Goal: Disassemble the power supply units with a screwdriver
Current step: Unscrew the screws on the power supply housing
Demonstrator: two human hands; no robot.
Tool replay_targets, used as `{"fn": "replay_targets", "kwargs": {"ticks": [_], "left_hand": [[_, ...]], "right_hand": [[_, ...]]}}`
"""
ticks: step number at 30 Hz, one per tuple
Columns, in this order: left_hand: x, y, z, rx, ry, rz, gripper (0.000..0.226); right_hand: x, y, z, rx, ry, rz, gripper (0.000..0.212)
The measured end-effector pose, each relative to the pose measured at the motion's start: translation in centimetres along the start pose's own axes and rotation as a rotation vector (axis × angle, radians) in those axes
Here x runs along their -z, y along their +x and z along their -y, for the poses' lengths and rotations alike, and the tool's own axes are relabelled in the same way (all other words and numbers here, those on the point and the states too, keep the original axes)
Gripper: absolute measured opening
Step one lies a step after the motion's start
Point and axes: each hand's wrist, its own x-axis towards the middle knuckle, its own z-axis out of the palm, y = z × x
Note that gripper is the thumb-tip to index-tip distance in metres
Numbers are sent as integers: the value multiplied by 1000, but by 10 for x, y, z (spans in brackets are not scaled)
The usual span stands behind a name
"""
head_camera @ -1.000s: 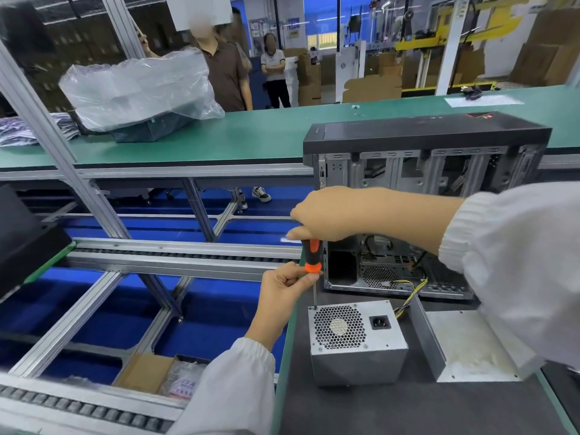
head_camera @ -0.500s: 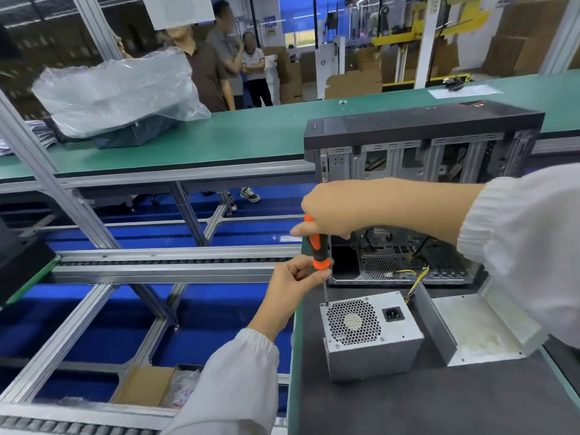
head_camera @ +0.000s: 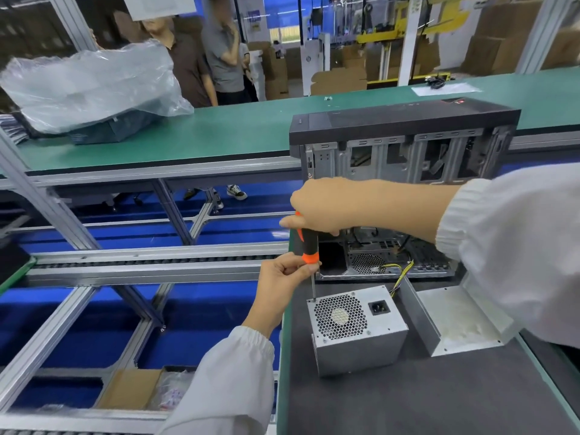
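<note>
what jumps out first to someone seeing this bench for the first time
Both hands on an orange and black screwdriver: right hand on top, left hand low on the handle. Its tip meets the far left corner of a silver power supply unit. Behind stands an open black computer case.

A factory assembly line: a long green conveyor belt (head_camera: 219, 133) runs from 9 to 2 o'clock on aluminium framing (head_camera: 169, 211), with stacked cardboard boxes (head_camera: 502, 42) at 1 o'clock and yellow machinery (head_camera: 405, 23) at 12 o'clock.
</note>
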Motion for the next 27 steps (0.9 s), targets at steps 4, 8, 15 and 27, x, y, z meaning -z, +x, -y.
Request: {"fn": "replay_targets", "kwargs": {"ticks": [4,8,15,27], "left_hand": [[-1,-1,0,37,-22,-56,11],[-1,-2,-1,55,-7,-60,14],[-13,-1,-6,48,18,-38,23],[-9,-4,-8,-16,143,108,13]], "right_hand": [[11,2,-9,246,119,198,9],[22,2,-14,366,184,274,23],[3,4,-3,7,79,175,56],[23,0,-9,171,-103,321,29]]}}
